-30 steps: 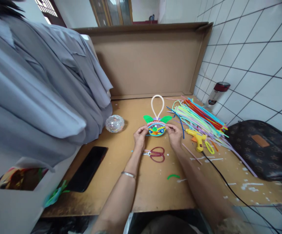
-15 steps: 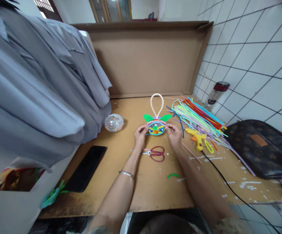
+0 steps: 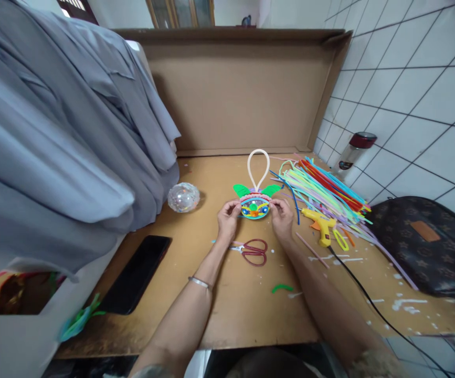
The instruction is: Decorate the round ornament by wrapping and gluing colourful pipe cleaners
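Between my two hands is a small round ornament made of pipe cleaners point(image 3: 255, 209), with a colourful face, green leaf shapes at the top sides and a white loop standing above. My left hand point(image 3: 229, 218) pinches its left edge. On the opposite edge, my right hand point(image 3: 282, 216) has its fingers closed in the same way. Red-handled scissors point(image 3: 254, 253) lie on the table just below the ornament. A short green piece point(image 3: 282, 288) rests nearer the front edge.
A clear ball point(image 3: 183, 198) and a black phone point(image 3: 136, 274) lie to the left, beside grey cloth point(image 3: 73, 131). To the right are a pile of pipe cleaners point(image 3: 325, 184), a yellow glue gun point(image 3: 322, 226) with its cord, a jar point(image 3: 353, 155) and a brown bag point(image 3: 427, 247). Cardboard point(image 3: 243, 94) stands behind.
The view has shifted slightly, so most things on the table sit a little further right. Both hands keep their hold on the ornament, which looks otherwise the same.
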The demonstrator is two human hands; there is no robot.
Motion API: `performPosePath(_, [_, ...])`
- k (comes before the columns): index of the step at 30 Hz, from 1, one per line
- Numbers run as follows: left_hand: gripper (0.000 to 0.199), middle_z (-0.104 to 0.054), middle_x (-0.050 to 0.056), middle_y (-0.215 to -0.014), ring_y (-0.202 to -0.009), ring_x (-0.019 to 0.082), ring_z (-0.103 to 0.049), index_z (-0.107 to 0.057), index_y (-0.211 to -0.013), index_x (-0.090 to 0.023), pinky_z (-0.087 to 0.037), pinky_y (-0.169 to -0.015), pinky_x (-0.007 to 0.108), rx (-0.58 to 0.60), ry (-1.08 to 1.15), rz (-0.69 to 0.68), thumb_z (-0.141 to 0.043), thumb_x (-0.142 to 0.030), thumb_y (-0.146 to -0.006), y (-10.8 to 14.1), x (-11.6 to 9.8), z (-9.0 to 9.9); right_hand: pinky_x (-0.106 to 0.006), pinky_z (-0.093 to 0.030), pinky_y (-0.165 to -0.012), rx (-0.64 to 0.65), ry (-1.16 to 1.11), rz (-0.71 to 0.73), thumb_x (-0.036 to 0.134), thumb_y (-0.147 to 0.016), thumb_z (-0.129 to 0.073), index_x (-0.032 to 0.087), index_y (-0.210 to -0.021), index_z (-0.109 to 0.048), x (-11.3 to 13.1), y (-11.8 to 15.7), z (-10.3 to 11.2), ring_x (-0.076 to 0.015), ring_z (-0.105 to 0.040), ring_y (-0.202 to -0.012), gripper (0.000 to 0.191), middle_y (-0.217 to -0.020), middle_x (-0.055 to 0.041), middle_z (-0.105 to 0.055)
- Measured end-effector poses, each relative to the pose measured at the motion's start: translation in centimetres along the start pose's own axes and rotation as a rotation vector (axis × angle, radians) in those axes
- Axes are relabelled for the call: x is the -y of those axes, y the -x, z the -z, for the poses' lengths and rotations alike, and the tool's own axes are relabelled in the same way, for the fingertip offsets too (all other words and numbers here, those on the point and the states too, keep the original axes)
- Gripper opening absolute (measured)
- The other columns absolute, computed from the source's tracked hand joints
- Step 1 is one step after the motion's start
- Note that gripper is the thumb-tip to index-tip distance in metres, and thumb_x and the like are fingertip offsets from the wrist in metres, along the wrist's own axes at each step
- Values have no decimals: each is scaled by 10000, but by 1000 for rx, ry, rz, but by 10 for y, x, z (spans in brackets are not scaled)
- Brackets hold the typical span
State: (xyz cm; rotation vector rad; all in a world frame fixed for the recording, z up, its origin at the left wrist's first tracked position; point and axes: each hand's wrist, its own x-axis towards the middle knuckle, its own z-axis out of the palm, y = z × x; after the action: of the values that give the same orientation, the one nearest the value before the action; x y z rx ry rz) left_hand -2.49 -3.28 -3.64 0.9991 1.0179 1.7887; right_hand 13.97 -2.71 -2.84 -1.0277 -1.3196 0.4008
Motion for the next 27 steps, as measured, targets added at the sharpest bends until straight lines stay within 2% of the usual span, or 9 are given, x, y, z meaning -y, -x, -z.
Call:
performPosePath(10, [325,-698,53,-864,-874,200,-633,-681,-734,-190,-499,-845,313,0,-14,9,-814,-469,-635,1,0,1,-356,-503,-800,17,62,54,347,-886,-526,240,-808,-628,5,1,2,-220,-612,-853,168,-841,-47,-656])
performPosePath(17, [289,-697,67,-899,-928,217,-635,-681,-720,-192,-506,-844,312,52,-50,-30,-779,-463,-692,1,1,4,-357,-503,-804,13,68,75,346,-898,-505,243,-813,-622,3,0,3,-220,-610,-856,178,-847,-44,-653])
performPosePath(27, [246,-702,57,-869,-898,204,-645,-707,-758,-187,-509,-853,315,25,-57,-12,-788,-407,-684,1,1,2,-345,-517,-791,4,39,3,354,-885,-535,229,-836,-634,-1,0,3,-208,-623,-835,167,-861,-45,-660])
